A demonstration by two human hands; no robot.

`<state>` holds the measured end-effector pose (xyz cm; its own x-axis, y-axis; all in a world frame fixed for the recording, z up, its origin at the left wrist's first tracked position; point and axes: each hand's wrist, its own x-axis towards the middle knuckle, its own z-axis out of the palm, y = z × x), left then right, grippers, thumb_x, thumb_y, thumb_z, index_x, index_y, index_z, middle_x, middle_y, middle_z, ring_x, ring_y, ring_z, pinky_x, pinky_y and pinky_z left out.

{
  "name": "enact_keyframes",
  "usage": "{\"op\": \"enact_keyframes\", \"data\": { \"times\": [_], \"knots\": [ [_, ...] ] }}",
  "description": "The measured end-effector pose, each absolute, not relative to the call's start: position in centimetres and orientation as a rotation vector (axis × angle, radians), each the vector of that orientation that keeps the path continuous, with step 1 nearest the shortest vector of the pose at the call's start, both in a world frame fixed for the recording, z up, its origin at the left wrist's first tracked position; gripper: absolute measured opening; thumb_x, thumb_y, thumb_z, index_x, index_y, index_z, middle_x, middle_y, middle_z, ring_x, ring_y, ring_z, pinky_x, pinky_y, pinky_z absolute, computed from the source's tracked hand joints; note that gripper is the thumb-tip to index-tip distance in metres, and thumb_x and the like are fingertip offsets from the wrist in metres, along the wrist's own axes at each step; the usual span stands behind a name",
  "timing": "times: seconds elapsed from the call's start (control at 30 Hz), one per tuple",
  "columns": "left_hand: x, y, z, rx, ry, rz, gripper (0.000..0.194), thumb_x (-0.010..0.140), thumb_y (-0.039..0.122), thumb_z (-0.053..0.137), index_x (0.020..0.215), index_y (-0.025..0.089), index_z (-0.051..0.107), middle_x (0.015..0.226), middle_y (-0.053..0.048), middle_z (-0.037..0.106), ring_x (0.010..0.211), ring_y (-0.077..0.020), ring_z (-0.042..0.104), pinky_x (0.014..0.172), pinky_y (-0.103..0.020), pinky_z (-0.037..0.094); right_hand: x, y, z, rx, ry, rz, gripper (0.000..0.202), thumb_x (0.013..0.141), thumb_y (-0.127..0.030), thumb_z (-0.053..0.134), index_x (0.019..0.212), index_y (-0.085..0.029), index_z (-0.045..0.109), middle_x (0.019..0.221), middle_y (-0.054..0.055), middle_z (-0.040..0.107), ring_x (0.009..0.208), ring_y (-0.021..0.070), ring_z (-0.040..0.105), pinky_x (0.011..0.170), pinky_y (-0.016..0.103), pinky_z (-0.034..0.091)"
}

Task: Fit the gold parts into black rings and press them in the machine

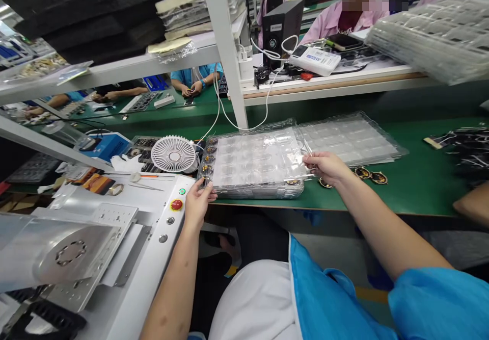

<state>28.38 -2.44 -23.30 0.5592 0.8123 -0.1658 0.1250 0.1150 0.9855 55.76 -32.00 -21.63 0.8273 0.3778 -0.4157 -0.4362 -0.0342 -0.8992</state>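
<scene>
A clear plastic blister tray [260,156] with white sheeting over much of it lies on top of a stack of similar trays [260,192]. My left hand [198,200] pinches its near left corner. At its right edge my right hand [323,165] grips the plastic between thumb and fingers. Small round dark-and-gold parts [207,168] show in the pockets along the left side. To the right lies another clear tray [347,138]. A few round gold-rimmed parts [379,177] rest on the green table [416,192] beyond my right wrist.
A white fan [174,154] stands left of the stack. The machine panel [168,228] with a red button [176,205] is by my left forearm. A white post [225,49] rises behind, with a cable [267,106] hanging near it. Another person's arm [473,205] reaches in at right.
</scene>
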Motion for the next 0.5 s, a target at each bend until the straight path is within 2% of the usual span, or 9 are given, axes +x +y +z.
{"op": "enact_keyframes", "data": {
  "times": [0.1,0.23,0.37,0.43,0.5],
  "knots": [
    [26.8,-3.7,-23.2,1.455,0.865,0.629,0.074,0.077,0.047,0.084,0.136,0.012,0.057,0.080,-0.004,0.076,0.065,-0.0161,0.073,0.060,-0.028,0.060,57.7,-34.8,-20.5,-1.510,0.088,0.610,0.021,0.070,-0.005,0.081,0.070,-0.015,0.063,0.063,0.004,0.061,0.055,0.0103,0.053,0.043,0.015,0.045],
    [22.7,-6.6,-25.4,1.511,0.882,0.593,0.074,0.075,0.056,0.082,0.133,0.015,0.062,0.086,-0.005,0.077,0.075,-0.0181,0.074,0.072,-0.032,0.062,61.5,-41.3,-19.3,-1.584,0.178,0.523,0.022,0.080,0.000,0.067,0.067,-0.016,0.060,0.060,0.003,0.052,0.051,0.0107,0.045,0.039,0.017,0.038],
    [18.5,-10.2,-31.6,1.537,0.978,0.417,0.069,0.072,0.064,0.080,0.121,0.017,0.069,0.083,-0.006,0.076,0.077,-0.0227,0.074,0.078,-0.038,0.063,65.2,-48.2,-19.2,-1.690,0.261,0.433,0.033,0.087,-0.001,0.054,0.059,-0.018,0.056,0.057,0.002,0.041,0.047,0.0111,0.033,0.037,0.024,0.024],
    [17.0,-11.9,-35.3,1.568,1.028,0.297,0.070,0.070,0.070,0.076,0.117,0.018,0.071,0.085,-0.007,0.076,0.080,-0.0254,0.074,0.081,-0.040,0.062,66.6,-50.8,-19.6,-1.757,0.264,0.380,0.036,0.088,-0.001,0.051,0.056,-0.019,0.054,0.057,0.002,0.038,0.046,0.0112,0.030,0.040,0.027,0.023],
    [15.9,-13.3,-38.5,1.625,1.063,0.143,0.068,0.064,0.075,0.073,0.105,0.022,0.075,0.081,-0.007,0.076,0.082,-0.0284,0.074,0.082,-0.041,0.061,67.8,-52.4,-20.0,-1.834,0.227,0.322,0.038,0.087,-0.003,0.052,0.053,-0.020,0.048,0.058,0.002,0.036,0.046,0.0112,0.029,0.043,0.030,0.023]
  ]
}}
